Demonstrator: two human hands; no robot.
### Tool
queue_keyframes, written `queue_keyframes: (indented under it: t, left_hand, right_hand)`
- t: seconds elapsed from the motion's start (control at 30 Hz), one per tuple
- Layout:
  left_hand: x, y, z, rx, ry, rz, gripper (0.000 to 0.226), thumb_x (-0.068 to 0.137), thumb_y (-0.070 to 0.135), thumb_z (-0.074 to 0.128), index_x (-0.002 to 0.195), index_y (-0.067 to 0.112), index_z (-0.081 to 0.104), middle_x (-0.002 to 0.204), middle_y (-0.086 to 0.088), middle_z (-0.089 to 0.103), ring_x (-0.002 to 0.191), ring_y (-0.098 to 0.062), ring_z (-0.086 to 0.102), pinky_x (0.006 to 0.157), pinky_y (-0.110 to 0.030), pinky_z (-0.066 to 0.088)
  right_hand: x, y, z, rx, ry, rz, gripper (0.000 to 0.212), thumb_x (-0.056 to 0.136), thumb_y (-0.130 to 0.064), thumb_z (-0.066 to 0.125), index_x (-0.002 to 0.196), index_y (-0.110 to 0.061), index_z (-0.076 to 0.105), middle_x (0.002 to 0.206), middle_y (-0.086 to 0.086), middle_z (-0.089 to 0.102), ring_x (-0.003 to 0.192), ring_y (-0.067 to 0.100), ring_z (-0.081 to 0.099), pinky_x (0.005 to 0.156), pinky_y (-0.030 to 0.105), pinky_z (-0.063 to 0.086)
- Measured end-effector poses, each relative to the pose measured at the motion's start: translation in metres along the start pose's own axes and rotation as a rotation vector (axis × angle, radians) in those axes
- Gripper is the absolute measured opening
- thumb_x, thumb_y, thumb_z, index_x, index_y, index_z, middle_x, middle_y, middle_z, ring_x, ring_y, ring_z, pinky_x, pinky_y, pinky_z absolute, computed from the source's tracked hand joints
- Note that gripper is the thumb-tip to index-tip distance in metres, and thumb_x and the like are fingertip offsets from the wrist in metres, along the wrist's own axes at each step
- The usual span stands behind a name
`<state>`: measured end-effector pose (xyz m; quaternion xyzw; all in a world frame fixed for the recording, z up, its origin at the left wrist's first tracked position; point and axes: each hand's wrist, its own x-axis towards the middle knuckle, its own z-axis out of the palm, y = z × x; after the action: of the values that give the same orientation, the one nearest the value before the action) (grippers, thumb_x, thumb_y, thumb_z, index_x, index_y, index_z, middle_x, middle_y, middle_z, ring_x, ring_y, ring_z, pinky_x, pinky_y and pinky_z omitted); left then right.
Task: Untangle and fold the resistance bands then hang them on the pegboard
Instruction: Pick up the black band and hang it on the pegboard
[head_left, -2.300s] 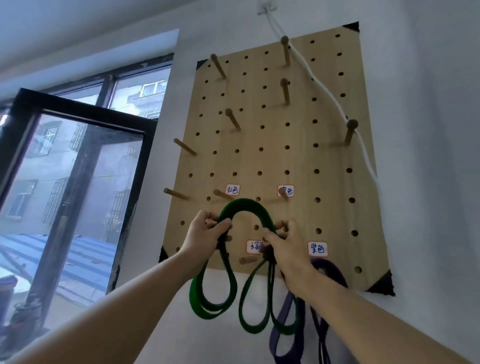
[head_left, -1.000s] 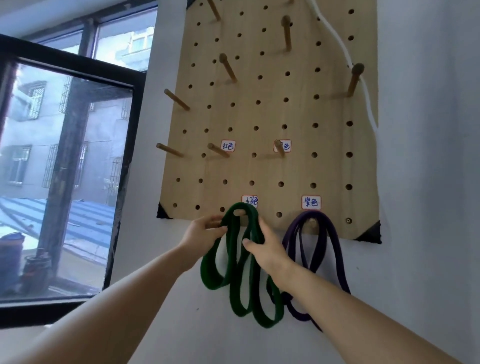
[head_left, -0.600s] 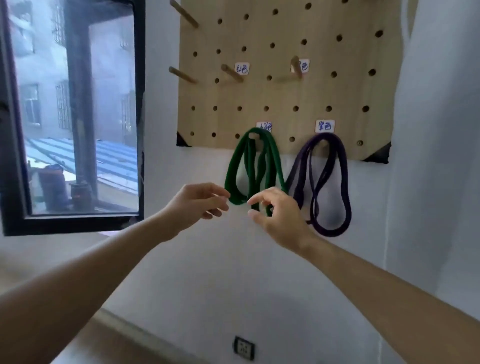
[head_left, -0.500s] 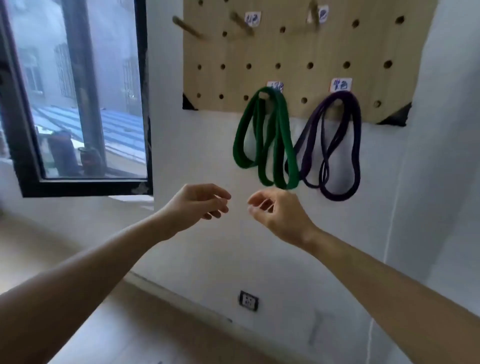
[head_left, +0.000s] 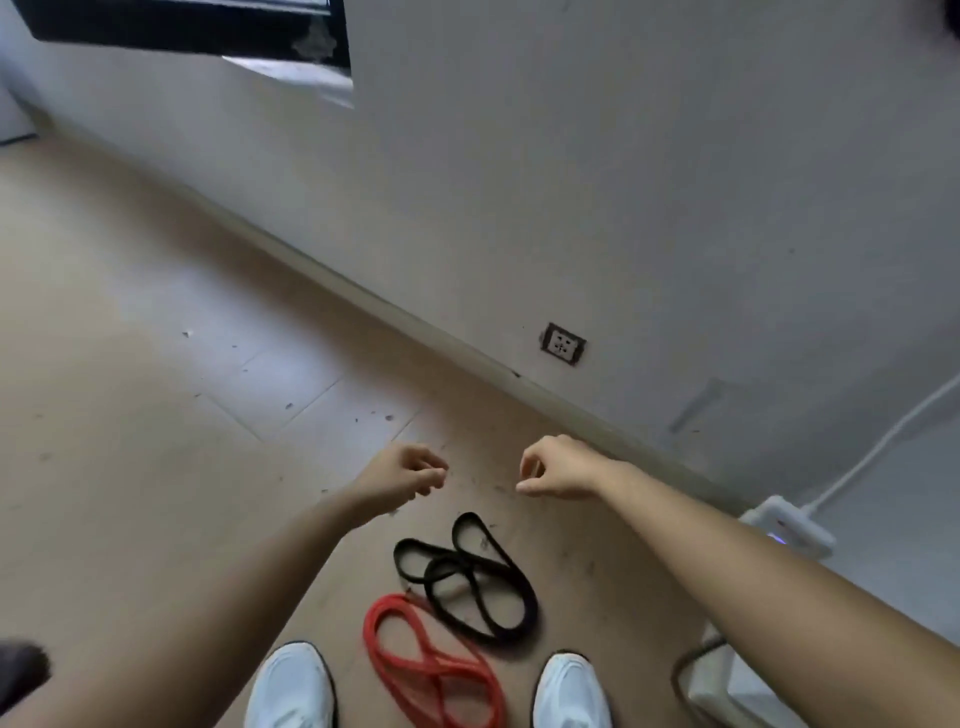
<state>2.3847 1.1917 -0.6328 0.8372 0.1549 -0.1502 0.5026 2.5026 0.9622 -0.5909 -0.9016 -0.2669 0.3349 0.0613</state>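
**A:** Which step is the person working on?

**B:** They're looking down at the floor (head_left: 156, 364) and standing over two bands, so I'd judge they're going for the next band to untangle. The pegboard isn't showing in this view.

**A:** Where are the bands lying?

**B:** The black band (head_left: 467, 562) is lying on the floor in twisted, overlapping loops, just ahead of the feet. The red band (head_left: 435, 669) is lying in a figure-eight between the left shoe (head_left: 291, 686) and the right shoe (head_left: 571, 691). Its far end is sitting right by the black one, and I can't tell whether they're touching.

**A:** And the hands?

**B:** The left hand (head_left: 402, 475) and the right hand (head_left: 556, 467) are hovering above the floor beyond the black band. Both are empty, with fingers loosely curled and gripping nothing.

**A:** What is the next move asking for?

**B:** Probably bending down and lifting one band without dragging its neighbour. After that comes working out the crossings, then folding.

**A:** Is anything sitting in a container?

**B:** No container is showing, and the bands are lying loose on the floor. A wall socket (head_left: 563, 344) and a white power strip (head_left: 784, 525) are sitting off by the wall.
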Motion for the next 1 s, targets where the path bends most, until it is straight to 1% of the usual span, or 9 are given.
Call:
queue_keyframes:
  t: [0.1,0.17,0.23,0.3,0.4,0.5,0.7,0.87,1.0]
  left_hand:
    - [0.015,-0.048,0.037,0.073,-0.034,-0.057,0.010,0.093,0.019,0.069,0.102,0.017,0.074,0.093,-0.002,0.075,0.080,-0.012,0.069,0.072,-0.022,0.054]
    - [0.027,-0.076,0.063,0.079,-0.069,-0.083,0.010,0.092,0.019,0.071,0.102,0.018,0.074,0.096,-0.003,0.076,0.086,-0.017,0.072,0.081,-0.030,0.058]
    - [0.036,-0.102,0.091,0.092,-0.102,-0.091,0.013,0.090,0.025,0.073,0.102,0.022,0.075,0.096,0.003,0.077,0.090,-0.014,0.072,0.085,-0.037,0.058]
    - [0.037,-0.121,0.119,0.127,-0.114,-0.068,0.019,0.088,0.032,0.073,0.105,0.025,0.074,0.095,0.014,0.073,0.089,-0.007,0.069,0.083,-0.033,0.056]
    - [0.033,-0.138,0.160,0.180,-0.141,-0.009,0.023,0.088,0.038,0.070,0.110,0.030,0.072,0.100,0.016,0.068,0.093,-0.005,0.064,0.082,-0.031,0.053]
    - [0.029,-0.160,0.196,0.256,-0.143,0.076,0.030,0.087,0.047,0.068,0.112,0.030,0.070,0.104,0.012,0.062,0.106,-0.013,0.058,0.088,-0.032,0.048]
    - [0.015,-0.174,0.236,0.427,-0.104,0.178,0.049,0.077,0.064,0.070,0.118,0.037,0.069,0.132,0.007,0.049,0.119,-0.021,0.039,0.095,-0.039,0.043]
    - [0.015,-0.176,0.242,0.454,-0.034,0.177,0.034,0.079,0.049,0.076,0.108,0.034,0.070,0.125,0.006,0.048,0.113,-0.022,0.044,0.089,-0.040,0.046]
    - [0.013,-0.178,0.240,0.445,-0.012,0.197,0.028,0.085,0.049,0.072,0.107,0.032,0.070,0.125,0.006,0.051,0.112,-0.021,0.044,0.089,-0.039,0.047]
  right_hand:
    - [0.032,0.020,0.053,0.030,-0.064,0.062,0.030,0.087,-0.047,0.073,0.108,-0.025,0.073,0.114,0.002,0.073,0.107,0.024,0.067,0.090,0.032,0.053]
    - [0.048,0.036,0.088,0.076,-0.101,0.093,0.031,0.088,-0.043,0.073,0.112,-0.024,0.072,0.113,0.001,0.072,0.106,0.024,0.067,0.090,0.032,0.052]
    - [0.057,0.051,0.121,0.119,-0.120,0.107,0.030,0.088,-0.038,0.075,0.114,-0.024,0.072,0.110,0.000,0.072,0.104,0.021,0.067,0.089,0.030,0.052]
    - [0.063,0.065,0.152,0.146,-0.127,0.094,0.030,0.086,-0.031,0.078,0.114,-0.022,0.073,0.107,0.000,0.071,0.099,0.018,0.067,0.089,0.029,0.052]
    - [0.067,0.087,0.198,0.129,-0.152,0.036,0.035,0.082,-0.022,0.082,0.115,-0.021,0.073,0.102,0.000,0.059,0.098,0.022,0.062,0.090,0.034,0.051]
    - [0.061,0.107,0.235,0.124,-0.148,0.002,0.044,0.077,-0.026,0.086,0.117,-0.029,0.071,0.103,-0.006,0.046,0.102,0.023,0.058,0.091,0.038,0.050]
    - [0.059,0.125,0.254,0.102,-0.140,-0.049,0.054,0.070,-0.025,0.091,0.118,-0.032,0.068,0.116,-0.003,0.037,0.109,0.017,0.046,0.093,0.036,0.049]
    - [0.054,0.121,0.261,0.163,-0.134,-0.003,0.046,0.070,-0.029,0.092,0.109,-0.032,0.067,0.116,-0.003,0.040,0.106,0.019,0.051,0.090,0.040,0.053]
    - [0.051,0.116,0.261,0.183,-0.128,0.014,0.039,0.073,-0.031,0.090,0.104,-0.031,0.067,0.116,-0.004,0.040,0.102,0.020,0.054,0.089,0.041,0.054]
